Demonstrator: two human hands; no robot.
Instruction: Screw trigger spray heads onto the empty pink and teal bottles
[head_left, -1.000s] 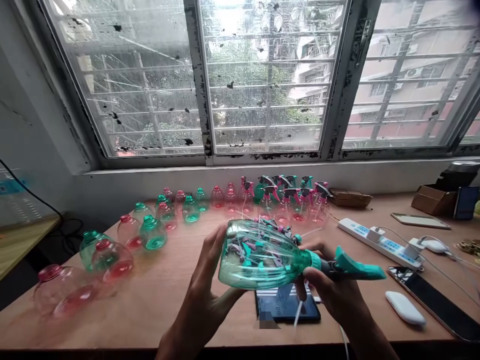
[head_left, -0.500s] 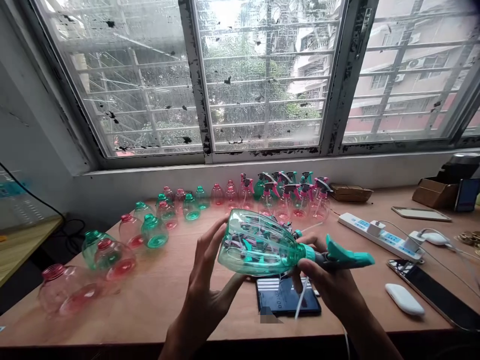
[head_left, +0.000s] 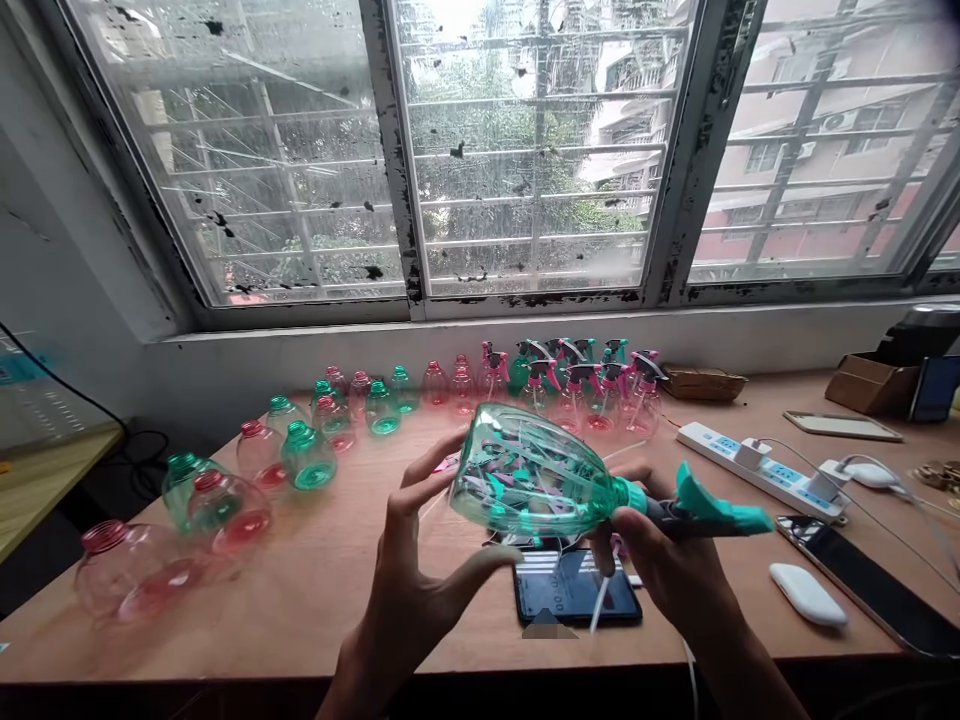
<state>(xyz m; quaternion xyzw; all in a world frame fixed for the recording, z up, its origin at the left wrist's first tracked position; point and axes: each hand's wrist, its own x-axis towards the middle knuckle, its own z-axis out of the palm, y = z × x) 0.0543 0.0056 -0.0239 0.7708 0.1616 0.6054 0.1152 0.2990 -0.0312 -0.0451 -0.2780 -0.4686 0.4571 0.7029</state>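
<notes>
A clear green spray bottle (head_left: 534,478) lies sideways in the air over the desk, its teal and grey trigger head (head_left: 705,512) pointing right. My right hand (head_left: 667,570) is wrapped round the neck and trigger head. My left hand (head_left: 415,590) cups the bottle's base with fingers spread, thumb under it and fingertips touching the rim of the base. A thin white dip tube (head_left: 600,608) hangs below my right hand.
A phone (head_left: 574,596) lies on the wooden desk (head_left: 337,590) under the bottle. Several pink and green bottles without heads (head_left: 225,505) stand at left, finished spray bottles (head_left: 577,385) at the back. Right: power strip (head_left: 757,470), white mouse (head_left: 808,595), another phone (head_left: 870,590), cardboard box (head_left: 870,395).
The bottle's base has risen and the bottle tilted slightly; my left fingers have loosened and spread on the base. My right hand keeps its grip on the trigger head.
</notes>
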